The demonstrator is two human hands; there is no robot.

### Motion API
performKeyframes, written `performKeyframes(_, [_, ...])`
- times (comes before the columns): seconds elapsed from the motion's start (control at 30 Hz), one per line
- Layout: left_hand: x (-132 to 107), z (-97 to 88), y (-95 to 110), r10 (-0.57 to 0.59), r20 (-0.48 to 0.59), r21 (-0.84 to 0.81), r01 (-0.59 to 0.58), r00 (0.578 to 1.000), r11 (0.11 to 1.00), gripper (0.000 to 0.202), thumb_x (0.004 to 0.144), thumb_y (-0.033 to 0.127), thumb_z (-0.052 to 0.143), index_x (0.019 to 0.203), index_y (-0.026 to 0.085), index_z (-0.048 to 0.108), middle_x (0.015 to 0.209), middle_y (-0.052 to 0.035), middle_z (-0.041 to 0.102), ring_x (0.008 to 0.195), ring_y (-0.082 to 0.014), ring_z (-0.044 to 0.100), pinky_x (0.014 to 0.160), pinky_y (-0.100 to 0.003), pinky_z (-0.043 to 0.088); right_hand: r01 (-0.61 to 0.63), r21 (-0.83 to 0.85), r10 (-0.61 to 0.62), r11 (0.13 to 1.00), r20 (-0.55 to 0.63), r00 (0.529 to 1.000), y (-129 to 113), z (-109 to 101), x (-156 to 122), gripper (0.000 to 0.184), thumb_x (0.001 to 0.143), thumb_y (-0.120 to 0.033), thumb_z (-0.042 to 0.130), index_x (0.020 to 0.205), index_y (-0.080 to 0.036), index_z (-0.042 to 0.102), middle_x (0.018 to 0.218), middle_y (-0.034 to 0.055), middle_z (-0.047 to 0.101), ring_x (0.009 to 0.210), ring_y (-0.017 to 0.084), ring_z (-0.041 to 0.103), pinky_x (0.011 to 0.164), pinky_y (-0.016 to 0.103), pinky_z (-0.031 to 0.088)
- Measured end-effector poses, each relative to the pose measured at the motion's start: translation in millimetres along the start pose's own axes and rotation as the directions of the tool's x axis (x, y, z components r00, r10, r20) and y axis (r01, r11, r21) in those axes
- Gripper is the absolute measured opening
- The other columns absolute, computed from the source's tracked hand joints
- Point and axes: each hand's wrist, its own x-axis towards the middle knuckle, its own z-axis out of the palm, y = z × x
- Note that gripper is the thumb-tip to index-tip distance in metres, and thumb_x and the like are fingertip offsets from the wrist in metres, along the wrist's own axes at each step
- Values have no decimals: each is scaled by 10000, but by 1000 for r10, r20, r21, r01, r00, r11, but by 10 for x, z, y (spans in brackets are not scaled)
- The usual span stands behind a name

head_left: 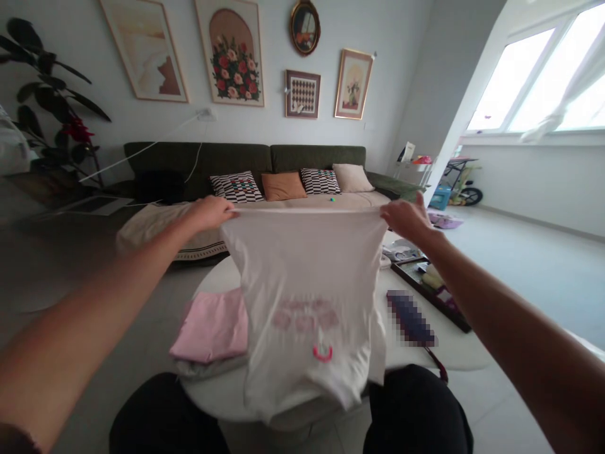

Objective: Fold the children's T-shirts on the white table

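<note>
A white T-shirt (307,265) hangs stretched between my hands over a round white table (227,394). Its upper edge is pulled straight, and a faded print and a pink mark show through low on the cloth. My left hand (211,212) pinches the top left corner, fingers closed. At the top right corner, my right hand (407,217) grips the same edge, with the thumb pointing up. Left of the shirt, folded pink cloth (215,325) lies on folded grey cloth (212,367) on the table.
Right of the shirt lies a blurred dark object (411,318) with a wrist strap. A dark-edged tray (435,287) holding small things stands behind it. Beyond the table is a green sofa (198,157) with several cushions. My knees (418,410) are close to the table's front.
</note>
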Motion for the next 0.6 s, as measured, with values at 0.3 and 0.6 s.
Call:
performKeyframes(0.3, [-373, -182, 164, 75, -507, 144, -2, 858, 990, 502, 906, 318, 212, 1141, -38, 477, 896, -50, 548, 1000, -230, 489, 841, -417, 173, -22, -223, -16, 975, -168, 986, 278, -30, -346, 317, 902, -173, 286, 1081, -88, 534, 1097, 107, 555, 1093, 195, 435, 999, 478, 93])
performKeyframes(0.6, [-1689, 1836, 774, 126, -105, -126, -139, 986, 982, 448, 814, 55, 324, 1175, 233, 521, 851, -63, 649, 851, -201, 550, 849, -432, 321, -158, -220, 220, 963, 296, 930, -114, 1224, -2725, 335, 863, -204, 286, 1125, -144, 484, 1178, 125, 522, 1162, 242, 387, 993, 548, 99])
